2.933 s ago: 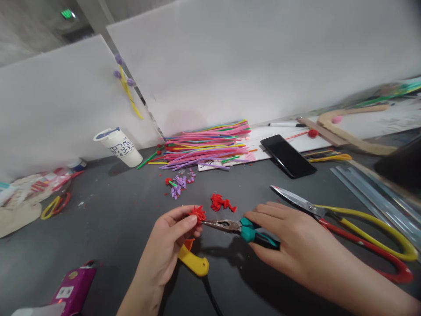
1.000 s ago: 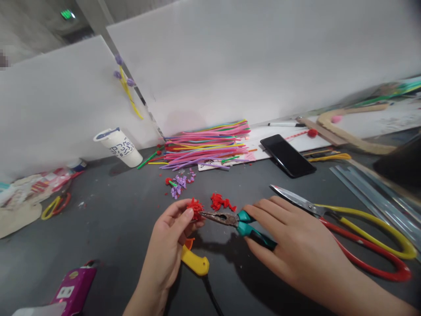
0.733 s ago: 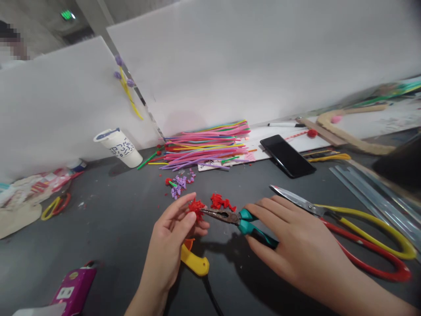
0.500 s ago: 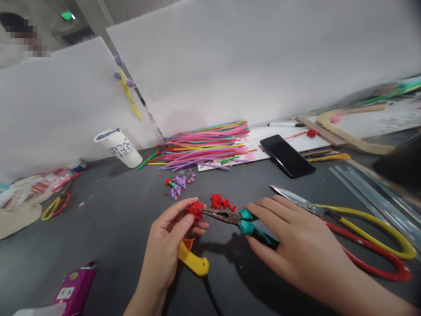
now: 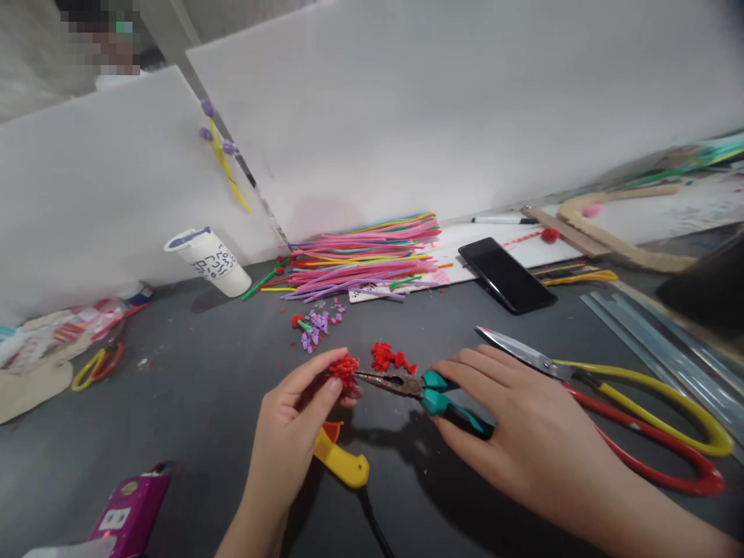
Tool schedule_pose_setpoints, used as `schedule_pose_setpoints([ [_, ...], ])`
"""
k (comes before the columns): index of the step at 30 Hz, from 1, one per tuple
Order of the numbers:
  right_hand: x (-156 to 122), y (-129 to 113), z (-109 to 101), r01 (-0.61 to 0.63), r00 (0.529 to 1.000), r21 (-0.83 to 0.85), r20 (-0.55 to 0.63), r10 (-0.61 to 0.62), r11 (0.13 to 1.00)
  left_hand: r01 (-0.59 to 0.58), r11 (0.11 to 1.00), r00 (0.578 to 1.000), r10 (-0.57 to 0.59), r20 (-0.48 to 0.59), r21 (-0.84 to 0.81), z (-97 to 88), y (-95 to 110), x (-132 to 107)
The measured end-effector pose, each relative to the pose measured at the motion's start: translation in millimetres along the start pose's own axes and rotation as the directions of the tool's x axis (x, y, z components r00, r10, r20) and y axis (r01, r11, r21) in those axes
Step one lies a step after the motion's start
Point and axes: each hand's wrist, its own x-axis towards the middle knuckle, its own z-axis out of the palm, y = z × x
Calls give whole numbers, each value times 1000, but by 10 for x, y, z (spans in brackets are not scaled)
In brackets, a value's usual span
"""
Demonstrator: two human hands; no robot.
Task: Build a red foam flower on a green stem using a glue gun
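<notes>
Between thumb and fingers, my left hand (image 5: pixel 299 415) pinches a spiky red flower-like ball (image 5: pixel 344 370) made of small pieces. My right hand (image 5: pixel 505 415) grips long-nose pliers (image 5: pixel 442 394) with teal and black handles. The rusty jaw tips point left and end close beside the red ball; whether they touch it I cannot tell. Just behind the jaws lies a small heap of red pieces (image 5: pixel 390 358) on the dark table. A yellow tool handle (image 5: pixel 346 465) with a black cord lies under my left wrist, its front part hidden.
Large scissors (image 5: pixel 645 395) lie beside my right hand. Behind are a phone (image 5: pixel 504 275), a bundle of coloured sticks (image 5: pixel 366 260), purple pieces (image 5: pixel 317 325) and a white cup (image 5: pixel 212 263). Small scissors (image 5: pixel 98 366) and a purple box (image 5: pixel 131 511) are at left. White panels (image 5: pixel 465 101) stand behind.
My left hand has shifted slightly left with the red ball, which has turned a little and come away slightly from the plier tips. My right hand and the pliers stay nearly in place.
</notes>
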Motion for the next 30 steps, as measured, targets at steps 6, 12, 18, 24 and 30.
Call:
schedule_pose_setpoints([
  [6, 0, 46, -4, 110, 993, -96, -26, -113, 989, 23, 997, 1000, -23, 2, 68, -16, 25, -6],
  [12, 16, 47, -24, 88, 996, -59, 4, -88, 994, -5, 998, 998, 8, -57, 62, 29, 72, -39],
  [18, 10, 5, -14, 40, 998, -64, -36, -42, 997, 15, 1000, 998, -14, -68, 9, 59, 85, -45],
  [24, -11, 12, 16, 48, 998, -56, -30, -50, 997, 15, 1000, 998, -15, -60, -10, 89, 80, -54],
  [30, -30, 13, 7, 77, 996, -63, -35, -80, 995, 16, 999, 999, -14, -53, 40, 66, 81, -51],
])
